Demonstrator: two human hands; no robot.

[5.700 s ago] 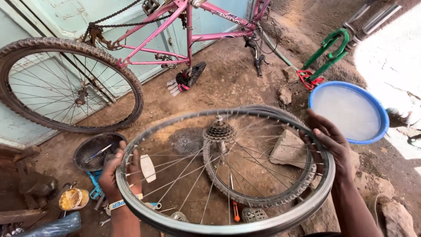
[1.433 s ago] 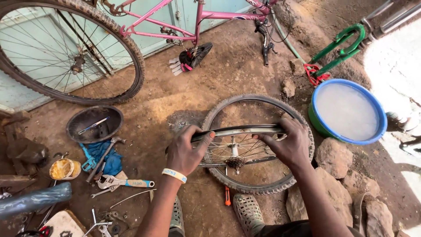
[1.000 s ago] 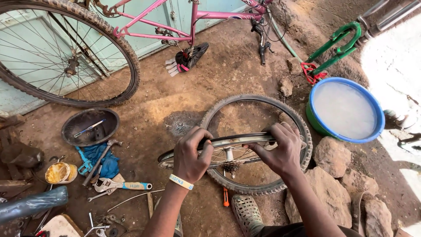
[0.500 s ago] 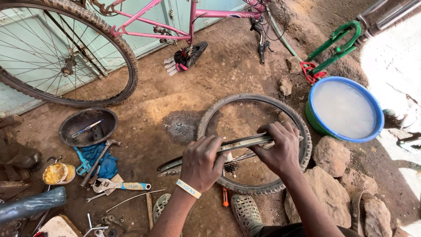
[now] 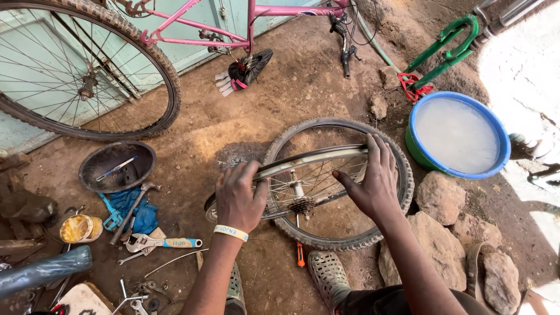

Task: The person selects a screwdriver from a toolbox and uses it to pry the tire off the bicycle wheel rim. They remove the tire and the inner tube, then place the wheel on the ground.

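Note:
A bare metal bicycle wheel rim (image 5: 309,158) with spokes and a rear sprocket (image 5: 302,205) is held on edge, tilted low over the dirt. My left hand (image 5: 239,197) grips the rim's near left part. My right hand (image 5: 373,178) grips the rim's right part, fingers over the top. Under the rim a black knobby tyre (image 5: 344,241) lies flat on the ground. A pale wristband sits on my left wrist.
A blue basin of cloudy water (image 5: 458,135) stands to the right, rocks (image 5: 443,197) beside it. An upside-down pink bicycle (image 5: 192,35) fills the back. At left are a dark bowl (image 5: 116,166), a hammer (image 5: 134,204), an adjustable wrench (image 5: 163,242) and a blue cloth. A screwdriver (image 5: 300,254) lies near my sandals.
The rim went from flat and raised to on edge, down over the tyre. Both hands slid along it; the rim's left end has dropped lower and toward me.

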